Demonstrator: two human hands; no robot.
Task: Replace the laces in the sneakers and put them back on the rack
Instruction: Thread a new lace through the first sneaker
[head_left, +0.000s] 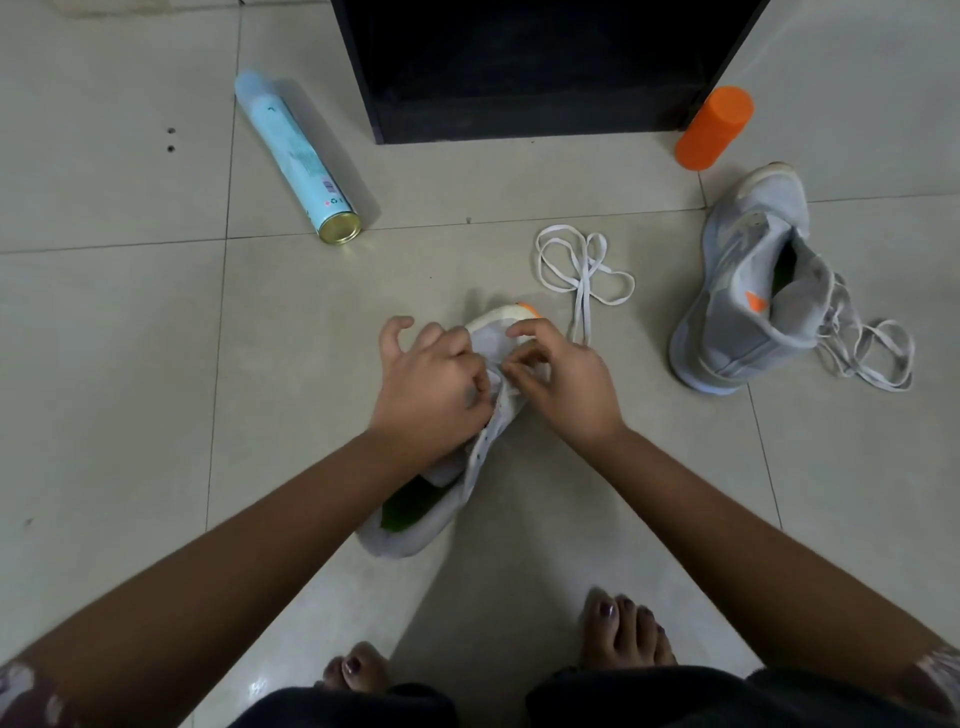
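Note:
A white sneaker (483, 457) with a green insole lies on the tiled floor in front of me, toe pointing away. My left hand (431, 384) grips its upper near the eyelets. My right hand (561, 379) pinches the lace at the front eyelets. That white lace (582, 275) trails away from the toe in loops on the floor. A second grey-white sneaker (743, 291) lies on its side to the right, with its own loose lace (867, 353) spilling out beside it.
A dark rack (519, 67) stands at the top centre. A pale blue spray can (296, 156) lies on the floor to the left. An orange cylinder (714, 127) sits by the rack's right corner. My bare feet (623, 634) are at the bottom.

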